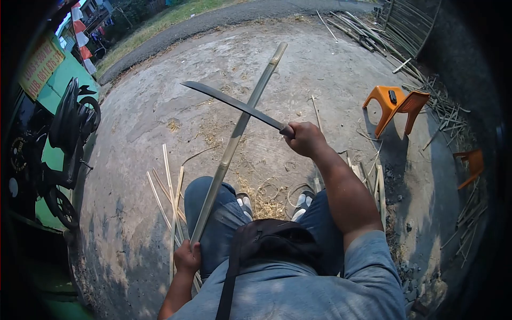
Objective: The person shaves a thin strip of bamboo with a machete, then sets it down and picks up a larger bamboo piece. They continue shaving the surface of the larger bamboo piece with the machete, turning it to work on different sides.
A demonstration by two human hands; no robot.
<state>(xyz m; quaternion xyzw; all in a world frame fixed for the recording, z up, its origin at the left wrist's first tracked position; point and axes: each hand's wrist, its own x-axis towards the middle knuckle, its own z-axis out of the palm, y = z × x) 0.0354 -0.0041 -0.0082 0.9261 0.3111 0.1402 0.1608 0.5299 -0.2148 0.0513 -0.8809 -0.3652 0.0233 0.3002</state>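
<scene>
My left hand (188, 257) is closed round the lower end of a long bamboo strip (228, 152). The strip slants up and away across my left thigh, its far end out over the concrete. In my right hand (305, 139) is the handle of a machete (229, 100), gripped in a fist. Its long dark blade points to the left and crosses over the upper half of the bamboo strip. Pale curled shavings (266, 201) lie on the ground between my feet.
Split bamboo strips (169, 186) lie by my left leg, with more (381, 192) at my right. An orange plastic chair (385, 101) bearing a small black object stands to the right. Bamboo poles (354, 29) are piled at the back right. A motorcycle (69, 133) is parked at left.
</scene>
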